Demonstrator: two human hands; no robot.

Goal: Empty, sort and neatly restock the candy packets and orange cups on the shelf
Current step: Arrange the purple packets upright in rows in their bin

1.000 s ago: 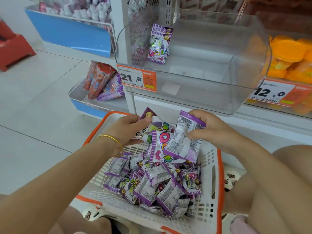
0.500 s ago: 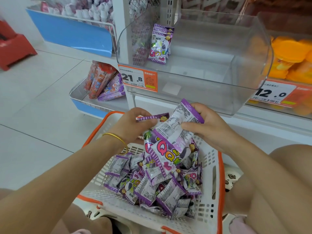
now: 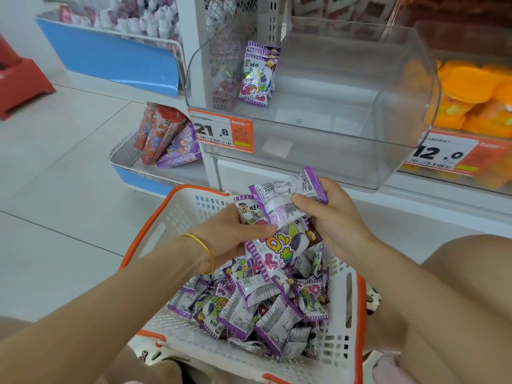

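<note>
Both hands point(image 3: 279, 228) grip purple candy packets point(image 3: 277, 245) above basket point(image 3: 171, 214)

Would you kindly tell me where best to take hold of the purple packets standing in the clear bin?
Probably pinch the standing packets across their crimped top edges, coming from above through the clear bin's open top: they stand upright at the back left, tops free, while the front wall blocks a low approach.
</note>
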